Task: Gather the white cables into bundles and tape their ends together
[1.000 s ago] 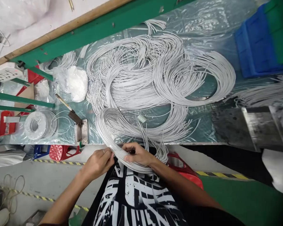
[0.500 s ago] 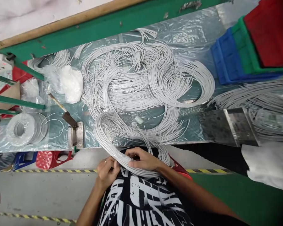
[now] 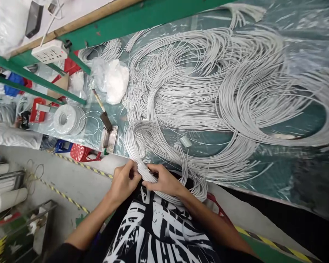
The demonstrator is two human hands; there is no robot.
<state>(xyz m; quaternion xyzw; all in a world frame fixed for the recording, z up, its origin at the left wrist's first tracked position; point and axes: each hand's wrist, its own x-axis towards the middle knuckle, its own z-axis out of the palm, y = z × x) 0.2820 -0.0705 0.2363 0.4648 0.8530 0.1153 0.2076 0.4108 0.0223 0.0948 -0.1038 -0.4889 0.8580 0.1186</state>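
A bundle of thin light-grey wires (image 3: 134,146) loops off the bench edge and down in front of my printed shirt. My right hand (image 3: 164,180) is closed around this bundle, thumb on the near side and fingers over the far side. At the bundle's left edge, my left hand (image 3: 125,179) is closed in a pinch against the wires; what lies between its fingertips is hidden. A pale band seems to cross the bundle between the two hands. Behind them, a large heap of the same wires (image 3: 192,102) spreads in overlapping coils over the bench.
Left on the plastic-covered bench (image 3: 279,182) are wire spools (image 3: 63,120), a brush-like tool with a wooden handle (image 3: 99,100), a metal block (image 3: 109,139) and a white bag (image 3: 116,81). A power strip (image 3: 50,53) hangs by green bars. A red stool (image 3: 83,152) stands below.
The view has swung left: stacked bins have left the picture, and the power strip and floor racks show more. My left hand has come up against the wire bundle, nearer my right hand.
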